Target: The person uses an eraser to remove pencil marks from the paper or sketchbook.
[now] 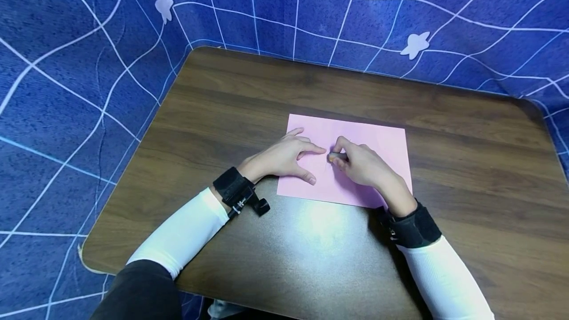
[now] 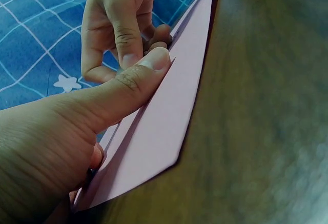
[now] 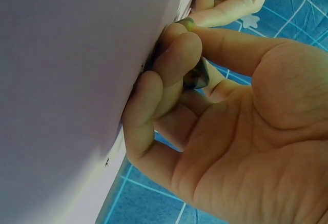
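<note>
A sheet of pink paper point(image 1: 386, 147) lies on the wooden table, with a faint line near its middle. My left hand point(image 1: 284, 157) rests on the left part of the sheet, thumb and fingers spread. In the left wrist view its thumb point(image 2: 128, 83) lies along the paper point(image 2: 164, 116). My right hand point(image 1: 364, 164) pinches a small dark block point(image 1: 339, 156) with a yellowish end, low against the paper near the middle. In the right wrist view the fingers partly hide this dark block point(image 3: 196, 75), so its exact kind is unclear. Tiny dark specks show on the sheet.
The brown table point(image 1: 213, 112) has rounded corners and a bright reflection in front of the paper. A blue cloth point(image 1: 329, 9) with white lines and star shapes stands behind and to the left. Black wrist straps point(image 1: 233, 189) sit over white sleeves.
</note>
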Available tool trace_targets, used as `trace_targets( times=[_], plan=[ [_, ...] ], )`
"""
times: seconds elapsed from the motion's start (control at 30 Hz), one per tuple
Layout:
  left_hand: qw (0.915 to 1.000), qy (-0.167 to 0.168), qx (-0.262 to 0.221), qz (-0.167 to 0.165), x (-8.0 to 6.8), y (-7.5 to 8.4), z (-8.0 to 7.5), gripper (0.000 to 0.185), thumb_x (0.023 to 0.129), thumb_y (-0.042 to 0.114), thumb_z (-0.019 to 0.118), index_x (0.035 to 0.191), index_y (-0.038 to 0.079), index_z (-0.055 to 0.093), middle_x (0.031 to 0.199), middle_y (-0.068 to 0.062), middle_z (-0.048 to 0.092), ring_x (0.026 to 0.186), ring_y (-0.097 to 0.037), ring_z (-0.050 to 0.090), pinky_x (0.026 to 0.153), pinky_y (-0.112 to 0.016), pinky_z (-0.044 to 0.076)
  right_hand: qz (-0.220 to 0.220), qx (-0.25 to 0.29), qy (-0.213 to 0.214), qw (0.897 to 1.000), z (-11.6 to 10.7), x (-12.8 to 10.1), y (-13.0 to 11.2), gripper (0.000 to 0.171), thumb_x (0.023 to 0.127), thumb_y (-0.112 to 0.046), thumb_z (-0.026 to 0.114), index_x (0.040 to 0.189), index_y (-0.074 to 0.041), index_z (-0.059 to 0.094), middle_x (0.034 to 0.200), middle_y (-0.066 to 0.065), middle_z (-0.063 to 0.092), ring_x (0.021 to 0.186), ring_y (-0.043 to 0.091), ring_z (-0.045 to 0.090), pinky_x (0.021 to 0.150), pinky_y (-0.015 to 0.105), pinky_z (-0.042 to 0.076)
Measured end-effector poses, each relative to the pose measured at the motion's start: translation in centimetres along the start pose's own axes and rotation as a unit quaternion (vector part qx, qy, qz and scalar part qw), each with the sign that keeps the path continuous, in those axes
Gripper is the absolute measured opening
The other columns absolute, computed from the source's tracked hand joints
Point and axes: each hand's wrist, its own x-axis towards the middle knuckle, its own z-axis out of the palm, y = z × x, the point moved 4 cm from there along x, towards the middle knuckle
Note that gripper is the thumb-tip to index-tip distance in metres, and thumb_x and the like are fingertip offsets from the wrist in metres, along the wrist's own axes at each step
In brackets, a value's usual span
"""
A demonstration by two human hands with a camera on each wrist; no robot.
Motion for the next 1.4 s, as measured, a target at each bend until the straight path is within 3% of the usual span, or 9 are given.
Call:
trace_targets(
  times=[0.13,0.33,0.53,1.03,1.23,1.3,1.4],
  plan=[
    [0.9999,-0.009,0.003,-0.007,-0.1,0.2,-0.1,0.084,0.073,0.061,0.085,0.143,0.021,0.061,0.135,0.001,0.069,0.129,-0.014,0.059,0.131,-0.039,0.003,0.003,-0.005,0.000,1.000,0.0,0.0,-0.2,0.014,0.102,-0.020,0.061,0.114,-0.013,0.057,0.109,0.013,0.076,0.096,0.030,0.067,0.083,0.051,0.051],
    [0.9999,-0.013,0.005,-0.008,0.0,0.3,-0.2,0.085,0.073,0.060,0.085,0.143,0.018,0.061,0.131,0.001,0.070,0.126,-0.014,0.060,0.131,-0.040,0.003,-0.006,0.009,-0.004,1.000,0.3,0.1,-0.9,0.014,0.102,-0.024,0.063,0.112,-0.016,0.059,0.087,0.002,0.074,0.081,0.022,0.063,0.078,0.044,0.048],
    [0.9997,-0.018,0.015,-0.007,0.1,0.5,-0.3,0.085,0.073,0.057,0.086,0.141,0.013,0.062,0.124,0.001,0.071,0.123,-0.014,0.062,0.131,-0.040,0.005,-0.021,0.001,-0.002,1.000,0.5,0.1,-1.3,0.011,0.098,-0.024,0.069,0.106,-0.020,0.062,0.101,0.005,0.076,0.083,0.023,0.060,0.073,0.040,0.046],
    [0.9991,-0.033,0.006,-0.025,0.2,0.3,-0.2,0.086,0.073,0.057,0.087,0.144,0.016,0.060,0.134,0.000,0.069,0.132,-0.016,0.057,0.131,-0.038,0.000,-0.019,0.036,-0.011,0.999,0.4,0.3,-0.9,0.009,0.098,-0.027,0.069,0.101,-0.019,0.066,0.086,0.000,0.072,0.080,0.020,0.059,0.072,0.036,0.044],
    [0.9980,-0.046,-0.005,-0.042,0.3,0.6,-0.4,0.084,0.074,0.053,0.088,0.145,0.018,0.058,0.139,-0.001,0.066,0.138,-0.017,0.053,0.131,-0.038,-0.002,0.002,0.006,0.036,0.999,0.0,0.5,-0.5,0.013,0.098,-0.027,0.069,0.105,-0.016,0.067,0.084,0.004,0.072,0.081,0.027,0.064,0.071,0.043,0.047],
    [0.9977,-0.049,-0.005,-0.047,0.3,0.6,-0.4,0.084,0.073,0.054,0.088,0.144,0.019,0.058,0.139,-0.002,0.066,0.137,-0.018,0.053,0.131,-0.038,-0.002,-0.009,-0.009,0.047,0.999,-0.1,0.4,-0.7,0.012,0.098,-0.024,0.069,0.105,-0.016,0.066,0.092,0.007,0.075,0.085,0.030,0.066,0.074,0.047,0.048],
    [0.9972,-0.053,0.004,-0.052,0.4,0.7,-0.5,0.084,0.073,0.055,0.087,0.144,0.019,0.059,0.134,-0.001,0.068,0.132,-0.017,0.056,0.131,-0.037,0.000,-0.031,-0.020,0.047,0.998,-0.1,0.3,-0.9,0.009,0.098,-0.022,0.069,0.103,-0.016,0.064,0.096,0.008,0.076,0.079,0.028,0.064,0.070,0.045,0.048]
  ],
)
